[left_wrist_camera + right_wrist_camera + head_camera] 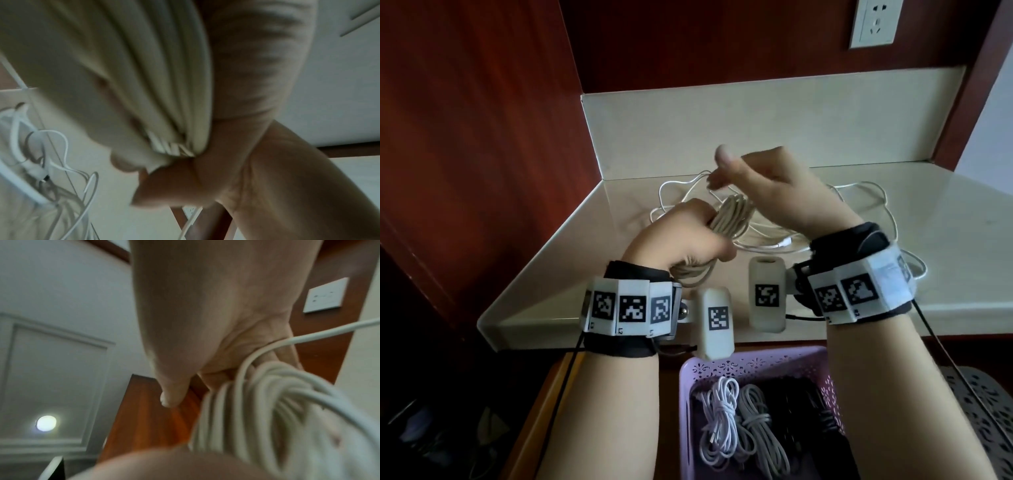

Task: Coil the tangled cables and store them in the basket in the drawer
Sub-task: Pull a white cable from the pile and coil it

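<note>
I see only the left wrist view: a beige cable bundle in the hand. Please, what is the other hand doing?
Observer: The right hand is raised beside the beige coiled cable bundle, leading one loose cable strand around it.
Operator: Is the basket visible?
Observer: Yes, the purple perforated plastic basket sits in the open drawer below the counter.
Operator: Is something already inside?
Observer: A white tied cable coil and a grey tied cable coil lie side by side in it.
</note>
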